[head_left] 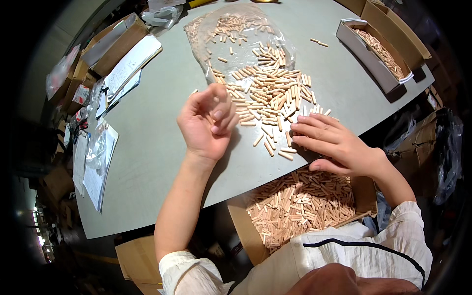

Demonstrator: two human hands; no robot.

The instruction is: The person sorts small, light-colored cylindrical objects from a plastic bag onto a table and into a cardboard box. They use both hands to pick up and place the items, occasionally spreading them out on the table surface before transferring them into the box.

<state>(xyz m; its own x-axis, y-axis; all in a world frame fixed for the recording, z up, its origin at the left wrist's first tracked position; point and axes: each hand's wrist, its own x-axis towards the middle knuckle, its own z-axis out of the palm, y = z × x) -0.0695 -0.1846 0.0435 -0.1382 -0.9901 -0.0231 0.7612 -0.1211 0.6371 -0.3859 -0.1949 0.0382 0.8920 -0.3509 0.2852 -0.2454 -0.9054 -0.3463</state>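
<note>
The grey rectangular tabletop leaves a broad bare stretch on the person's left, running out to the near edge; the right half is crowded. At that near edge, below the table, an open brown cardboard box sits brim-full of short pale wooden dowel pins.

A loose heap of the same short pale wooden pins lies on the table centre, spilling out of a clear plastic bag further back. The pins lie at all angles, though many in the heap run their long axes roughly side to side, and a few strays near the edge lie aslant.

The left hand is raised just left of the heap, palm turned toward the person, fingers curled loosely inward with thumb against fingertips; whether it pinches any pins I cannot tell. The right hand lies palm down at the heap's near right fringe, fingers held close together and flat over a few pins by the table edge.

A long white cardboard tray of pins stands at the far right corner. Papers and plastic sleeves crowd the left edge, with brown cartons behind.
</note>
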